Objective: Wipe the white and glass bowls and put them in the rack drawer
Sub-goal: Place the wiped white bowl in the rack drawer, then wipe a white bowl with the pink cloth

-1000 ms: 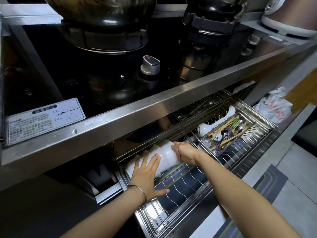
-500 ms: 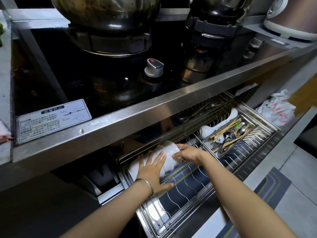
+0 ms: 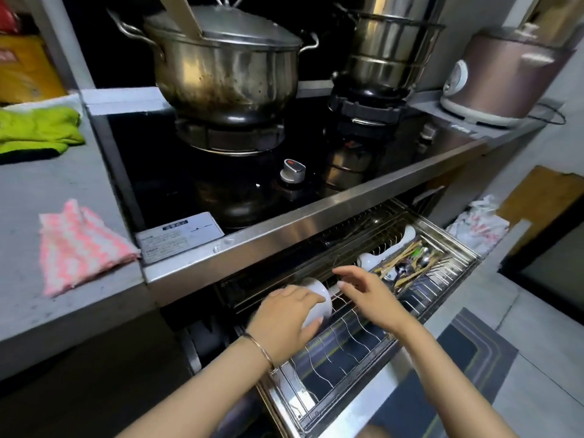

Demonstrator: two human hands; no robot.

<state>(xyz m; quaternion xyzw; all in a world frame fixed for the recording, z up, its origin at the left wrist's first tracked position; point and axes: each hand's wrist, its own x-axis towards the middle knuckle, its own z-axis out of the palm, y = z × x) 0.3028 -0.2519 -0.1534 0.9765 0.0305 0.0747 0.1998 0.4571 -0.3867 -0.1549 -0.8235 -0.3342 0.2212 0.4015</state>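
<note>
In the rack drawer (image 3: 448,248), left hand (image 3: 284,317) on white bowl (image 3: 316,298), stove label (image 3: 180,237) unreadable

The left hand (image 3: 286,317) covers most of the round white ceramic bowl (image 3: 316,300); the pull-out steel wire rack drawer (image 3: 347,368) disappears under the counter, its cutlery blurred.

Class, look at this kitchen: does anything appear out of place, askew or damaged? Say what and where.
The big pot on the stove is heavily scorched and stained, and a wooden stick pokes out from under its lid. A pink cloth lies crumpled on the counter. The drawer looks orderly.
</note>
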